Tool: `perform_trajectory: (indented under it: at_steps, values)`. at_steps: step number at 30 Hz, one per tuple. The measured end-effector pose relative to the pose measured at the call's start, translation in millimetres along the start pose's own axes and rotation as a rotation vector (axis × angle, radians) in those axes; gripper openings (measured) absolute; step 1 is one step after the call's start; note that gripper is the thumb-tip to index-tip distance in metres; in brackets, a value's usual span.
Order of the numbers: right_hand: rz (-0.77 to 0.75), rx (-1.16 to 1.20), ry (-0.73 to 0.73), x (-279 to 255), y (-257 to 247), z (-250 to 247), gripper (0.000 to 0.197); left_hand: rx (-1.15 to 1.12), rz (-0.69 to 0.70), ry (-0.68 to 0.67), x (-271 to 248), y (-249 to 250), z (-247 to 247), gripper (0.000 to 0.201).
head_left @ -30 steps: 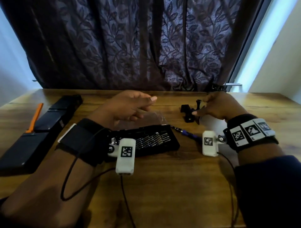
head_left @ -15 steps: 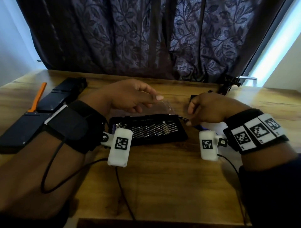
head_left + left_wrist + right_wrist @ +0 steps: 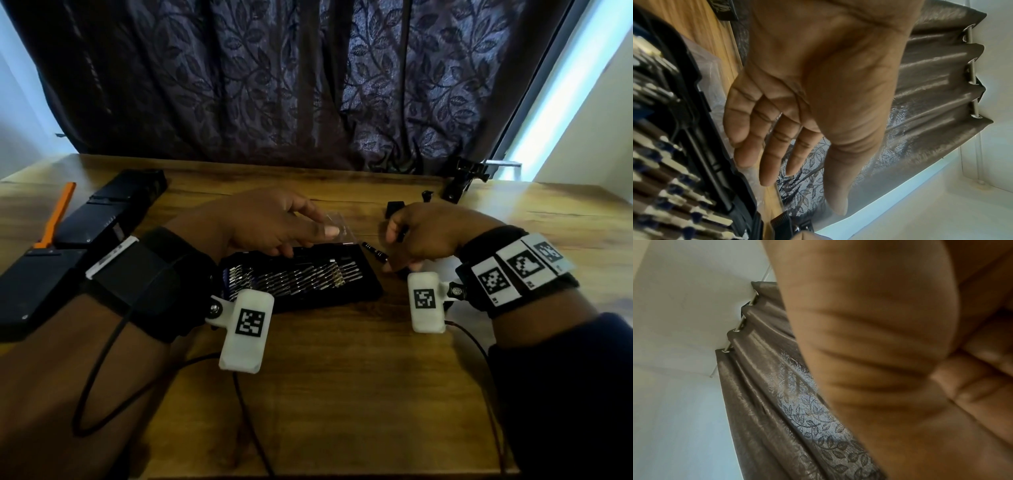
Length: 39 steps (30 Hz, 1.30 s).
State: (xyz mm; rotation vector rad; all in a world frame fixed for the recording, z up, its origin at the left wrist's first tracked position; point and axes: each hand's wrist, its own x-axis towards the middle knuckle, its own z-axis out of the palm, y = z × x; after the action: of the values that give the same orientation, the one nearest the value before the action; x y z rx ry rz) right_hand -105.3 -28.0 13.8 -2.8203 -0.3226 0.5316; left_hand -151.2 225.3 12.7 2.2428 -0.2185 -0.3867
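A dark leaf-patterned curtain (image 3: 308, 85) hangs behind the wooden table (image 3: 342, 377). In the middle of the table lies an open black case (image 3: 298, 284) of screwdriver bits. The left hand (image 3: 267, 222) hovers over the case's far edge, fingers loosely spread and holding nothing. Just right of the case, the right hand (image 3: 431, 233) has its fingers curled round a screwdriver (image 3: 375, 249), whose tip pokes out toward the case.
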Motion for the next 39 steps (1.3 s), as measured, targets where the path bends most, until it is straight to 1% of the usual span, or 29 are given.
perform_trajectory:
  at_steps: [2,4,5,8,11,16,18,22,25,27,30,33,35,36,39]
  values:
    - [-0.033,0.01,0.028,-1.7,-1.2,0.3,0.039,0.011,-0.001,-0.003,-1.2,1.6,2.3,0.062]
    - [-0.112,-0.002,0.054,-4.9,-6.0,1.3,0.038,0.026,-0.004,-0.002,-0.1,1.8,4.8,0.054]
    - [-0.152,0.003,0.047,-6.8,-10.3,2.5,0.036,0.035,-0.008,-0.004,0.7,1.7,6.5,0.048]
    - [-0.241,0.004,-0.045,-10.4,-25.3,8.2,0.033,0.055,-0.021,-0.027,3.7,0.6,11.8,0.038]
    - [-0.27,-0.009,-0.077,-8.9,-31.8,13.5,0.035,0.066,-0.018,-0.037,5.3,1.1,15.2,0.031]
    - [-0.252,0.068,-0.044,-4.4,-30.4,16.0,0.036,0.064,-0.001,-0.038,6.2,-0.2,15.6,0.021]
    - [-0.256,0.099,-0.05,-3.2,-29.0,16.5,0.035,0.063,0.005,-0.038,6.8,-1.3,15.4,0.022]
    - [-0.245,0.182,-0.034,-2.4,-28.3,18.5,0.032,0.058,-0.002,-0.038,9.0,-2.3,14.9,0.03]
    - [-0.238,0.251,-0.076,-2.1,-30.7,21.0,0.032,0.054,-0.001,-0.043,9.0,-1.7,15.0,0.032]
    - [-0.245,0.271,-0.078,-1.7,-31.5,21.8,0.03,0.05,-0.003,-0.047,7.7,-0.5,15.1,0.032]
    - [-0.254,0.326,-0.043,-1.9,-27.5,19.1,0.029,0.031,0.006,-0.039,5.8,0.5,14.8,0.029]
    - [-0.262,0.427,0.057,-6.2,-18.4,11.2,0.029,-0.023,0.056,0.01,5.0,0.2,15.1,0.026]
    - [-0.312,0.531,0.11,-9.8,-12.4,6.6,0.029,-0.05,0.109,0.049,5.2,0.1,15.8,0.025]
    - [-0.353,0.581,0.135,-12.3,-11.0,4.6,0.03,-0.061,0.132,0.054,5.6,1.4,15.7,0.029]
    - [-0.495,0.706,0.181,-18.6,-15.2,4.8,0.028,-0.13,0.2,0.008,5.7,3.5,16.4,0.051]
